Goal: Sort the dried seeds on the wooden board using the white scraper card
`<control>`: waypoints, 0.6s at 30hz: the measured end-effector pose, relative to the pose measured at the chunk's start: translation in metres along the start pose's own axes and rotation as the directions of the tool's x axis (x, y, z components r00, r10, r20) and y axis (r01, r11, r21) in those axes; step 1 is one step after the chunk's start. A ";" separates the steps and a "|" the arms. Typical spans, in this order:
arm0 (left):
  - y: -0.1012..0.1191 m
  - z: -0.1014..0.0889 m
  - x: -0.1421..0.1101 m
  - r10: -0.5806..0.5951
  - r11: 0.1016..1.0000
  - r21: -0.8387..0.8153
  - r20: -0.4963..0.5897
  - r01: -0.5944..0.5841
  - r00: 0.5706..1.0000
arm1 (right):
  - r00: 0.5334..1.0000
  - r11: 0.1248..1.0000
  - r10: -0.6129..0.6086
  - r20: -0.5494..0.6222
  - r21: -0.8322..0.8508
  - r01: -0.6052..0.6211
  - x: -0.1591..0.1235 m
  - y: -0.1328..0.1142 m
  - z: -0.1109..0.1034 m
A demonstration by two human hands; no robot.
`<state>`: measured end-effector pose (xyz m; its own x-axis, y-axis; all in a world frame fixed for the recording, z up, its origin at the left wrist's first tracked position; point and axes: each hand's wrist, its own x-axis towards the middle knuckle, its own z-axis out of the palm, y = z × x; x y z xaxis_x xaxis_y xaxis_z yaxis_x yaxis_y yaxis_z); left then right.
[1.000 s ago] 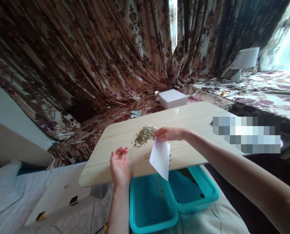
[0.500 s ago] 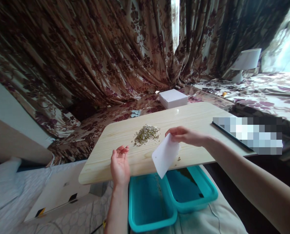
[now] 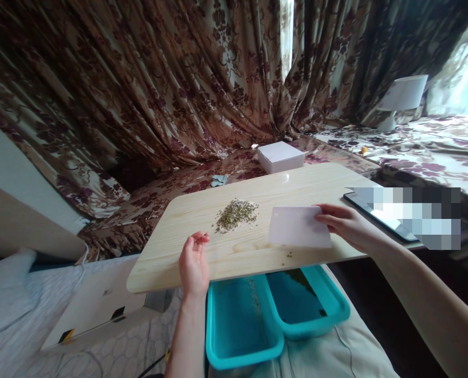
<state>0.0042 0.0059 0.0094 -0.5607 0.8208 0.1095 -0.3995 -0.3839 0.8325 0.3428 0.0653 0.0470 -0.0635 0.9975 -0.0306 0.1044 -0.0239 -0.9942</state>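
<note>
A thin white plastic scraper card (image 3: 300,227) with rounded corners and a small hole is pinched at its right end by my right hand (image 3: 346,223). It is held nearly level over the right half of the wooden tabletop (image 3: 187,215). To its left lies a loose pile of mixed small green and pale grains (image 3: 236,215), apart from the card. My left hand (image 3: 194,262), palm up with fingers loosely bent, is at the near edge of the tabletop, left of the pile. Nothing shows in it. A few stray grains (image 3: 287,257) lie below the card.
Two turquoise bins, a left one (image 3: 244,362) and a right one (image 3: 316,328), stand under the near edge, with some grains inside. A tablet (image 3: 379,215), partly blurred out, lies at the right. Behind are a white box (image 3: 281,157), a cloth (image 3: 219,180) and a lamp (image 3: 407,94).
My right hand has moved right, turning the card from a downward slant over the near edge to nearly level above the tabletop. My left hand stays about where it was.
</note>
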 end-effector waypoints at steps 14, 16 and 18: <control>-0.001 -0.001 0.000 0.010 1.000 0.016 0.011 -0.010 1.000 | 0.997 0.996 0.073 0.007 -0.058 -0.072 -0.031 -0.004 -0.003; -0.001 -0.001 0.000 0.006 1.000 0.019 0.003 -0.006 1.000 | 0.998 0.996 0.065 0.001 -0.053 -0.065 -0.032 -0.005 -0.006; -0.001 -0.001 0.000 0.004 1.000 0.022 0.000 -0.004 1.000 | 0.998 0.998 0.052 -0.039 -0.017 -0.053 -0.031 -0.006 -0.008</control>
<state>0.0036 0.0062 0.0085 -0.5623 0.8192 0.1133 -0.3806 -0.3780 0.8439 0.3522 0.0354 0.0543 -0.0192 0.9967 -0.0785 0.1249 -0.0755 -0.9893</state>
